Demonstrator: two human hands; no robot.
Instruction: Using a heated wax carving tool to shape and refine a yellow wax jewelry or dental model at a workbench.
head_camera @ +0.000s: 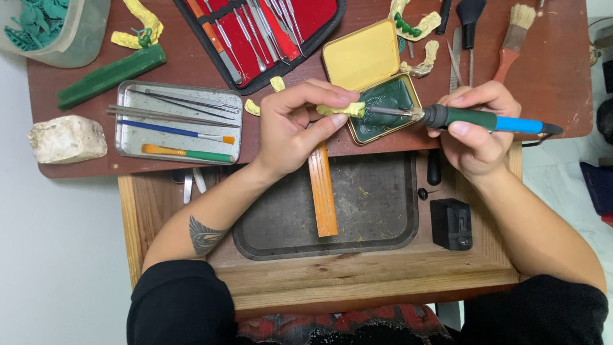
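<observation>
My left hand pinches a small yellow plaster tooth model between thumb and fingers. My right hand grips a heated wax tool with a green and blue handle. Its metal tip touches the yellow piece, just over an open yellow tin holding dark green wax. An orange wooden stick lies below my left hand, angled over the dark tray.
A metal tray with brushes and probes lies left. A red instrument case sits at the back. Yellow dental casts, brushes, a green wax bar, a white stone, a dark tray and a black box surround the hands.
</observation>
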